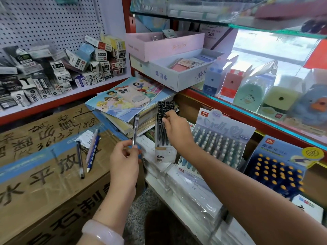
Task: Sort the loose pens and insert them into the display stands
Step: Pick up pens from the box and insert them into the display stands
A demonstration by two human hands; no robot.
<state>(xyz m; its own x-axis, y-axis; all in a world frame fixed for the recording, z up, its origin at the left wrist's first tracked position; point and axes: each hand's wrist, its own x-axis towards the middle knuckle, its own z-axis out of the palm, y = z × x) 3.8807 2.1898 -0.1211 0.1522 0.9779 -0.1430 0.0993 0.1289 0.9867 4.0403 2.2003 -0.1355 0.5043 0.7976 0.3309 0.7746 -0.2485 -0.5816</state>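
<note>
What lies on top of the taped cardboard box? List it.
On the cardboard box lie a dark pen, a blue dotted pencil, a pale pink pencil and a paper slip, which the pencils partly cover.

Bright, even indoor light. Strong daylight through window (pixel 276 48) at upper right, washed out nearly white. Glare streaks on glass shelf (pixel 247 23) edge. Shadows soft, faint. Wide-angle bend at borders: pegboard (pixel 44 20) curves. Corners smeared, soft. Boxes at far left blurred. Centre sharpest; left hand (pixel 123 156) and held pen (pixel 135 129) slightly motion-blurred.
</note>
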